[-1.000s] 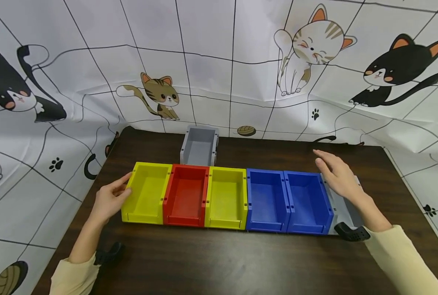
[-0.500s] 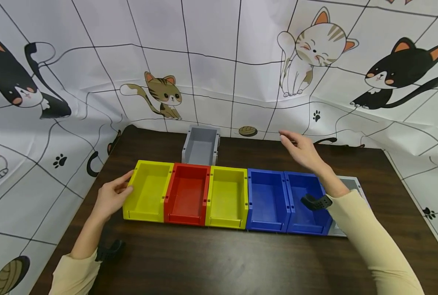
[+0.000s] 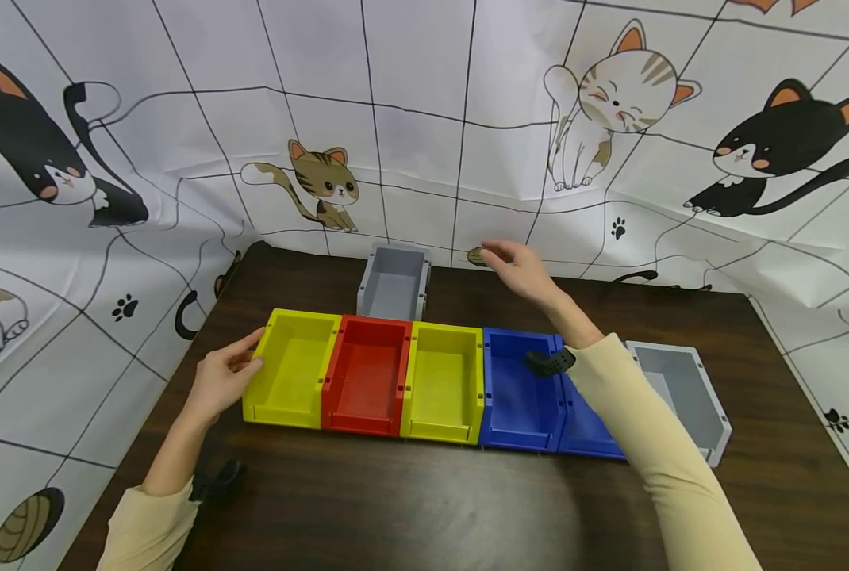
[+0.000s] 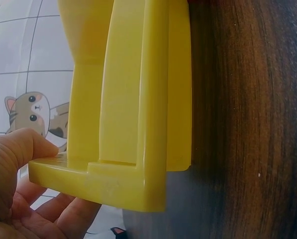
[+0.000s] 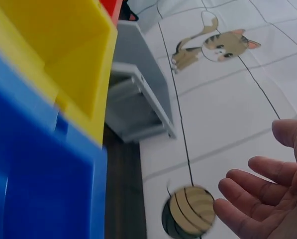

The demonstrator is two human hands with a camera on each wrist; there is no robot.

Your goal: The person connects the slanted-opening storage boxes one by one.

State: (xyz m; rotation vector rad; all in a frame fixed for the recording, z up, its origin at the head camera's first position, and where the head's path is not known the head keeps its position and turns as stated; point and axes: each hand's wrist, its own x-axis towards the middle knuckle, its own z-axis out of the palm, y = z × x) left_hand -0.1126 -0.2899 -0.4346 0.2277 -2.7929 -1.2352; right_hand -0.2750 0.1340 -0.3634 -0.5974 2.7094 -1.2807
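Observation:
My left hand (image 3: 223, 379) is at the outer side of the leftmost yellow bin (image 3: 292, 366). In the left wrist view, the thumb is on that bin's side edge and the fingers lie along the outside of the wall. My right hand (image 3: 526, 274) is in the air towards the back of the table, its fingers loosely extended and holding nothing. It is to the right of a grey bin (image 3: 393, 279) that stands alone behind the row. In the right wrist view, a gap separates the hand from this bin.
Joined in a row with the yellow bin are a red bin (image 3: 367, 373), another yellow bin (image 3: 443, 377), two blue bins (image 3: 513, 416) and a grey bin (image 3: 703, 392) at the right end. A cat-patterned cloth (image 3: 410, 119) rises behind the dark wooden table (image 3: 410, 507).
My right hand has moved left from above the right end of the row towards the lone grey bin, uncovering the right-hand grey bin. My left hand stays at the yellow bin.

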